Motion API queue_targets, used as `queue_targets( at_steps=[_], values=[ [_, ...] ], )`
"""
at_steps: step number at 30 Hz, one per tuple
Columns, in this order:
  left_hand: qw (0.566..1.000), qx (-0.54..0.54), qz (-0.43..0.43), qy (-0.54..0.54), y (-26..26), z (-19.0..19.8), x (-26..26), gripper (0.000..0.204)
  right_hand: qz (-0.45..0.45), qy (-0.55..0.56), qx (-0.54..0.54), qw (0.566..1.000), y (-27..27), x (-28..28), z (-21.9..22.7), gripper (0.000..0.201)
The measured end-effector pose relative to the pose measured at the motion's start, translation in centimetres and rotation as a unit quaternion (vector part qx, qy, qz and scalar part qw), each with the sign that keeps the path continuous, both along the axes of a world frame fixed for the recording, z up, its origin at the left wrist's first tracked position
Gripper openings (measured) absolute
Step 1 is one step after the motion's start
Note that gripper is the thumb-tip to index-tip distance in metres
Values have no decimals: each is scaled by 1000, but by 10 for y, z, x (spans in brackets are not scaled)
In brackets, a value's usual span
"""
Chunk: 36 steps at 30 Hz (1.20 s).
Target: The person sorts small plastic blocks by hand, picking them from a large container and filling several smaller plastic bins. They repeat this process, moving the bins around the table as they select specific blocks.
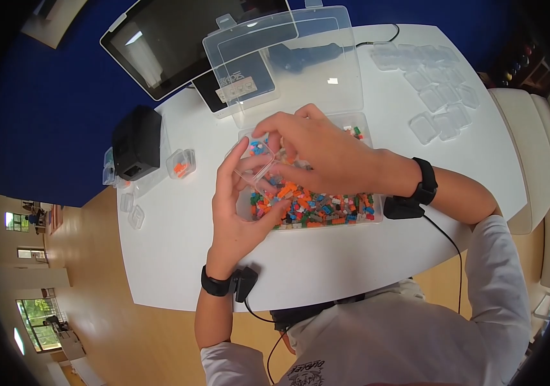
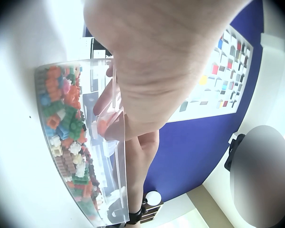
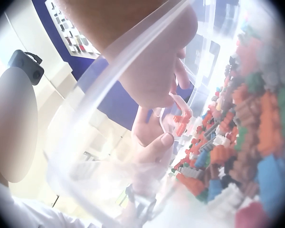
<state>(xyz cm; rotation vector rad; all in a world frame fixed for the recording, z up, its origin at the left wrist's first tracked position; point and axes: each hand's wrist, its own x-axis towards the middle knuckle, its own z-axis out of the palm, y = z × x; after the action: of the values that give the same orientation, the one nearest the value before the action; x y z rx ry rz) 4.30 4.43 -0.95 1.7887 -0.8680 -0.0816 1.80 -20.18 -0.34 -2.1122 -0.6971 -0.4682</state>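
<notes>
In the head view, a small clear plastic box (image 1: pixel 254 168) is held over a large clear bin (image 1: pixel 375 168) of mixed building bricks (image 1: pixel 336 207). My left hand (image 1: pixel 229 215) grips the small box from the left, thumb on the near side. My right hand (image 1: pixel 336 157) reaches across from the right, its curled fingers and thumb at the box's upper edges. Orange bricks (image 3: pixel 181 124) show at the small box in the right wrist view. The bin's wall and the bricks (image 2: pixel 66 128) fill the left part of the left wrist view, below my left hand (image 2: pixel 152 71).
The bin's raised lid (image 1: pixel 349 80) leans back before a monitor (image 1: pixel 185 42). Several small clear containers (image 1: pixel 436 90) lie at the right rear. To the left stand a black device (image 1: pixel 137 143) and a small box with orange bricks (image 1: pixel 180 165). Wrist camera cables hang near the table edge.
</notes>
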Motion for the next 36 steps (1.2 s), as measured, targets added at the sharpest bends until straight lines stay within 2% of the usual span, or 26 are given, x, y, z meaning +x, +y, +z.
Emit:
queue_targets(
  at_steps=[2, 5, 12, 14, 24, 29, 32, 36],
  values=[
    [1000, 1, -2, 4, 1, 0, 0, 115, 0, 45, 12, 999, -2, -2, 2, 51],
    [1000, 1, -5, 13, 2, 0, 0, 118, 4, 14, -19, 1000, -4, 0, -1, 61],
    [1000, -12, -15, 11, 2, -4, 2, 119, 11, 29, -4, 1000, -4, -1, 2, 58],
    [1000, -11, -17, 9, 2, -4, 2, 118, 14, 74, -1, 997, -5, -2, 3, 60],
    [1000, 2, -8, -13, 0, -3, 1, 115, 5, 65, -15, 998, -6, 0, 1, 57],
    [1000, 5, -4, -6, 0, -1, 0, 115, 7, 99, -7, 995, -6, 0, 0, 50],
    [1000, 1, -1, 4, -1, 0, -1, 115, 8, 49, 16, 999, -2, 1, -5, 44],
    [1000, -3, 0, 2, 0, -2, 0, 114, 11, 46, 16, 999, -2, 1, -5, 41]
  ],
)
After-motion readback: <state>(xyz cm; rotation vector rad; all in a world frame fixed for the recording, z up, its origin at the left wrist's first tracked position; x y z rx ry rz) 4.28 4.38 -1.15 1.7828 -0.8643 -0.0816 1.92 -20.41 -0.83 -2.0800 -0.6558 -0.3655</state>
